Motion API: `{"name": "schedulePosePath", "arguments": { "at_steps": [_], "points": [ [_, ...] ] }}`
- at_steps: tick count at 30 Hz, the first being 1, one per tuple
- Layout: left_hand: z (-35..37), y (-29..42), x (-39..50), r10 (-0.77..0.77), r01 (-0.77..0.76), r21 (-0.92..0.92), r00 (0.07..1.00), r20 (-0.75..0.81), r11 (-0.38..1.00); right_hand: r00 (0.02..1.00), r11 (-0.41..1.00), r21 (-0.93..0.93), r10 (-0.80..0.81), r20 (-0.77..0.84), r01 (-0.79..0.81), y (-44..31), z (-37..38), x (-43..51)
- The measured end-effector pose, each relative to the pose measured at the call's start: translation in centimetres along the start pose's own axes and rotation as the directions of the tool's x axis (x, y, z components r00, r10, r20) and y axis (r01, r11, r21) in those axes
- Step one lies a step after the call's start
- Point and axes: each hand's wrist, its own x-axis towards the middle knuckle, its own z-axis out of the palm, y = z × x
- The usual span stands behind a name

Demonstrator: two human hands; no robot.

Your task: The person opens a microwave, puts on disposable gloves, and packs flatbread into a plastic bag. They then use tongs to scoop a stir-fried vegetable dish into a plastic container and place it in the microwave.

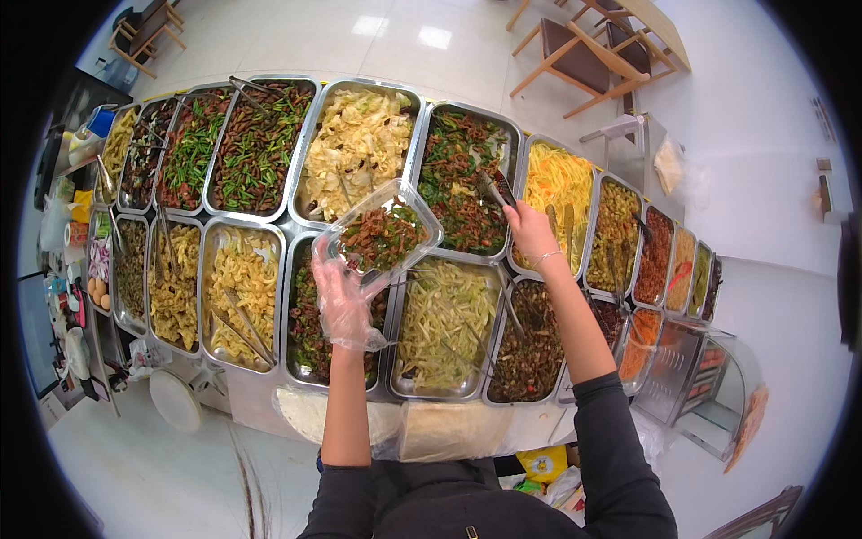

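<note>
My left hand [345,303], in a clear plastic glove, holds a clear plastic container [431,232] by its near left side. Shredded brown meat with green vegetables [384,236] lies in the container. My bare right hand [531,229] grips metal serving tongs [497,188], whose tips are over a steel tray [517,145] of a similar dish. Left of that tray is one of cooked cabbage [363,135]; to its right, one of yellow shreds [555,168]. Pale green sliced vegetables [441,323] fill the tray just below the container.
Two rows of steel food trays, several with tongs [246,327] in them, stretch to both sides. Flatbreads under plastic [458,428] lie along the near edge. A glass-fronted warmer [714,384] stands at right, a round stool [175,401] at left, wooden chairs [579,54] beyond.
</note>
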Motion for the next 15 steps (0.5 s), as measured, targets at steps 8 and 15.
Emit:
{"name": "schedulePosePath", "arguments": {
  "at_steps": [8, 15],
  "points": [
    [3.0, -0.9, 0.2, 0.013, -0.014, -0.015, 0.998, -0.067, 1.0, 0.972, 0.993, -0.059, -0.108, -0.206, 0.098, -2.4, 1.5, -1.5],
    [3.5, -2.1, 0.8, -0.087, 0.081, 0.147, 0.995, 0.039, 0.986, 0.947, 0.909, 0.266, -0.304, -0.106, 0.322, -8.5, -4.0, -8.9]
  ]
}}
